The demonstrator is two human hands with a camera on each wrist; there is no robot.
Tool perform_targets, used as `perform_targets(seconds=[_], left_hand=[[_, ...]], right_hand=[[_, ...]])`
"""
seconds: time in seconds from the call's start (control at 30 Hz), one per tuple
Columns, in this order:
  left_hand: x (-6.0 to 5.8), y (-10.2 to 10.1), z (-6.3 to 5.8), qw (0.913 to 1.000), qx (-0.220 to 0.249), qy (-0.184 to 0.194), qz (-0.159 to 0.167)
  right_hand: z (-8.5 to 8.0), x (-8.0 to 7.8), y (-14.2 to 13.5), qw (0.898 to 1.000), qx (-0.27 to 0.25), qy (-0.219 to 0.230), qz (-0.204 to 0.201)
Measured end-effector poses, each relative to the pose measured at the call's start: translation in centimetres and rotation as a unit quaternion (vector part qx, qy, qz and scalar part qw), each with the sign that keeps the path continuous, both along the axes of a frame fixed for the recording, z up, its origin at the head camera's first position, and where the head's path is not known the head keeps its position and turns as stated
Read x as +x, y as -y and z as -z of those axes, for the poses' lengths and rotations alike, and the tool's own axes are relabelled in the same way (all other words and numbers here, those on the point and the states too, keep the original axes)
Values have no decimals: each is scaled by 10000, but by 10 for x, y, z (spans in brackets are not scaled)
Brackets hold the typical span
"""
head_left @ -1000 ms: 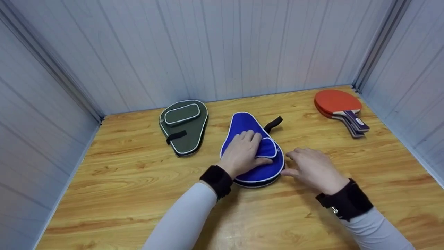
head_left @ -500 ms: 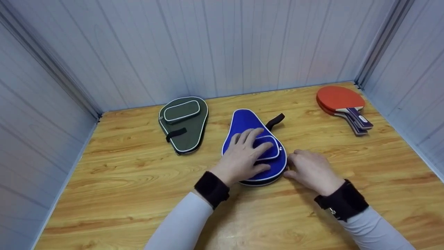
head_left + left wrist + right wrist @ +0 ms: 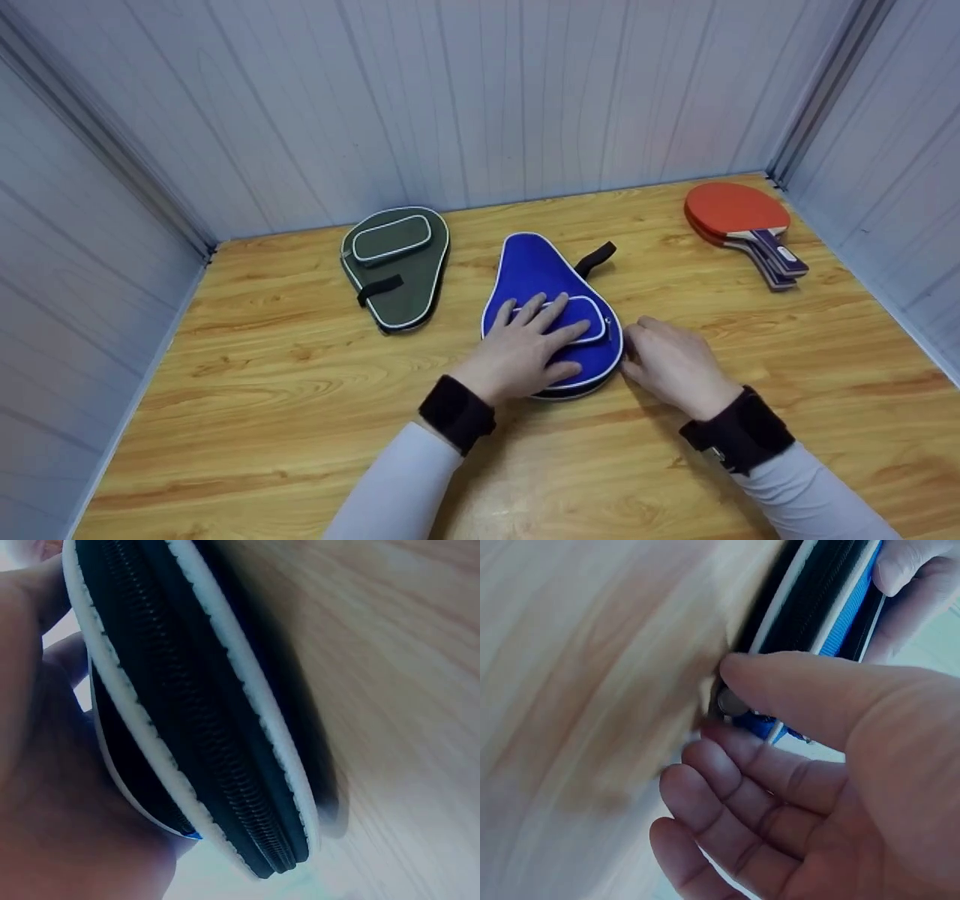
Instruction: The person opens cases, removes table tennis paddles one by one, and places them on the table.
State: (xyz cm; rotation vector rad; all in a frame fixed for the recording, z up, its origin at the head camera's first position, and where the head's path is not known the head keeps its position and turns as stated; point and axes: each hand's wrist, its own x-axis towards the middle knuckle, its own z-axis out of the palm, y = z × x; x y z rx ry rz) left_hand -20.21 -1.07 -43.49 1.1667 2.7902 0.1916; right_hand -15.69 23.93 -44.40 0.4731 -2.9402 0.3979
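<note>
A blue table tennis bat case with white piping lies in the middle of the table, narrow end away from me. My left hand rests on its front pocket with fingers spread. At the case's right edge, my right hand has its thumb and index finger drawn together. The right wrist view shows these fingertips pinching a small metallic zipper pull, partly hidden between them. A closed stretch of black zipper runs along the case's side in the left wrist view.
A green bat case with a black strap lies at the back left. Stacked red table tennis bats lie at the back right. A black strap sticks out from the blue case. Panelled walls enclose the wooden table.
My right hand's fingers have closed together at the case's edge. My left hand's fingers have spread apart on the pocket and shifted slightly down.
</note>
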Motion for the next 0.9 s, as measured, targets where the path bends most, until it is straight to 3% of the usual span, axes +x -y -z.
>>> perform_targets(seconds=[0.3,0.57,0.9], left_hand=[[-1,-5,2,9999,67,53,-121],[-1,-4,0,9998,140,39,-107],[-3,-3,4,9998,139,-125,-96]], right_hand=[[3,-5,-3,9978,-354,525,174],[1,-6,-4,9967,-427,638,261],[1,-9,-12,9899,-997,1003,102]])
